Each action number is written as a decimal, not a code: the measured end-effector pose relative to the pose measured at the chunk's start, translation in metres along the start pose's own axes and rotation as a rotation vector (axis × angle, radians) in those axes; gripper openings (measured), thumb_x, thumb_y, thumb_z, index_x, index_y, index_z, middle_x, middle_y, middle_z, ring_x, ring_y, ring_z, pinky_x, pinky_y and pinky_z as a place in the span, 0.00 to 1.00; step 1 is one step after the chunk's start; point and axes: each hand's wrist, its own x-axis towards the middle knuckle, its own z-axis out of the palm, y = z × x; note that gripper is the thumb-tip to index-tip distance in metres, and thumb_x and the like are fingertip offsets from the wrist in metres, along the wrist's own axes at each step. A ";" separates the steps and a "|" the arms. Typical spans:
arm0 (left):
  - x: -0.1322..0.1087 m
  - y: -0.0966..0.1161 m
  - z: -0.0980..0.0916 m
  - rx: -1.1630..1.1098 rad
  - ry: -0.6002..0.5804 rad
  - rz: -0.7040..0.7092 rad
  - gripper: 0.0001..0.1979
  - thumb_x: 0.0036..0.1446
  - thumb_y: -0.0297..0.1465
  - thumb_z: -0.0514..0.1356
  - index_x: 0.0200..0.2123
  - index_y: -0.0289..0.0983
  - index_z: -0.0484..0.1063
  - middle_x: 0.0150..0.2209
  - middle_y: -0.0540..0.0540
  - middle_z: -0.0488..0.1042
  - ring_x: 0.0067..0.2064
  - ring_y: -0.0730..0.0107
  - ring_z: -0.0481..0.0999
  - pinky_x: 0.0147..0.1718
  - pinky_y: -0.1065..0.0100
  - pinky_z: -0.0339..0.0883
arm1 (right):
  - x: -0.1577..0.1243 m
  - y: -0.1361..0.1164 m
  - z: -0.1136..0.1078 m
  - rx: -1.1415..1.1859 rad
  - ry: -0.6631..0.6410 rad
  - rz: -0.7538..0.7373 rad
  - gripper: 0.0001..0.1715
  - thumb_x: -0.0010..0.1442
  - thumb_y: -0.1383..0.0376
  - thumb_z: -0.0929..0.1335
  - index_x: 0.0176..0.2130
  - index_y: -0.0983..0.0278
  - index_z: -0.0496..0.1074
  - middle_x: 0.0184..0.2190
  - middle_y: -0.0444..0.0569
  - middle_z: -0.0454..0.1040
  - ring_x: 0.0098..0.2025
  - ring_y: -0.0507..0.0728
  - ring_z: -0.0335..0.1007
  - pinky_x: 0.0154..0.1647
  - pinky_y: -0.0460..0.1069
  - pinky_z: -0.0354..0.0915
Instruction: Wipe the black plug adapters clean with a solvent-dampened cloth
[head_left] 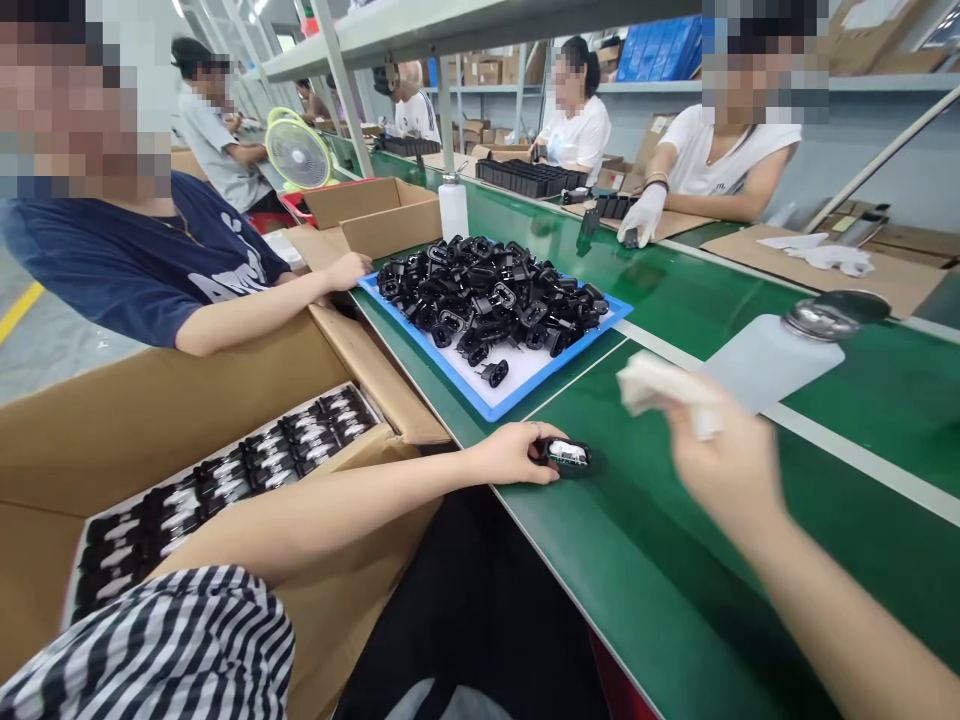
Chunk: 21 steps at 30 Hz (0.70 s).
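A long green belt [675, 560] runs down a workshop lined with grey shelving, with other workers seated along both sides. On it sits a blue tray [559, 362] heaped with black plugs [487, 290], and behind that a white bottle [453, 207]; a second squeeze bottle [780, 350] lies just past the right hand. A cardboard box [225, 470] of packed black parts stands at the belt's near edge. The left hand [514, 452] grips a small black charger [568, 457] resting on the belt. The right hand [724, 455], blurred, pinches a white cloth [652, 385]. No writing is readable.
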 end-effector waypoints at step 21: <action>0.000 -0.009 -0.001 0.087 0.005 0.169 0.17 0.41 0.31 0.58 0.38 0.35 0.66 0.35 0.49 0.68 0.37 0.73 0.65 0.31 0.76 0.60 | -0.048 0.017 0.025 0.031 -0.278 -0.055 0.20 0.50 0.70 0.53 0.42 0.64 0.62 0.39 0.49 0.67 0.40 0.57 0.63 0.40 0.52 0.62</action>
